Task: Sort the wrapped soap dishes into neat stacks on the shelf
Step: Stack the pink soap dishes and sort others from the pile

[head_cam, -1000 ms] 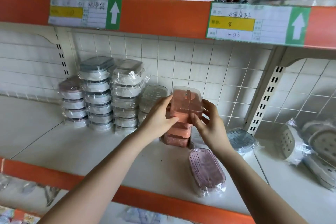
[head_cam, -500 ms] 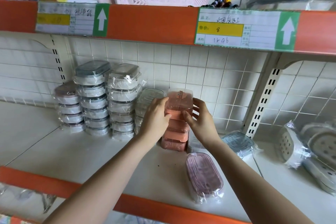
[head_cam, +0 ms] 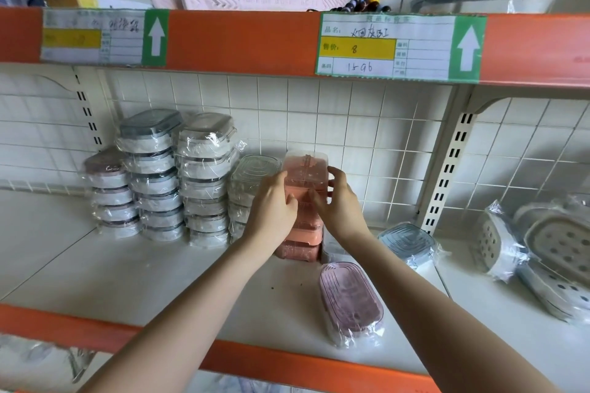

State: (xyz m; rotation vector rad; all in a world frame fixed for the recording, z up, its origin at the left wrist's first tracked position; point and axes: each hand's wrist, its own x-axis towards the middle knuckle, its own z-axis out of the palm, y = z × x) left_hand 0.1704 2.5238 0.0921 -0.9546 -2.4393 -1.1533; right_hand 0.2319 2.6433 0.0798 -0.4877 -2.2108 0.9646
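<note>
My left hand [head_cam: 274, 201] and right hand [head_cam: 339, 201] grip the top orange wrapped soap dish [head_cam: 306, 169] from both sides, fingers curled around it, atop the orange stack [head_cam: 301, 238] at the back of the white shelf [head_cam: 127, 274]. 3 stacks of grey dishes [head_cam: 159, 175] stand to the left; a pink wrapped dish [head_cam: 349, 300] lies near the front edge.
</note>
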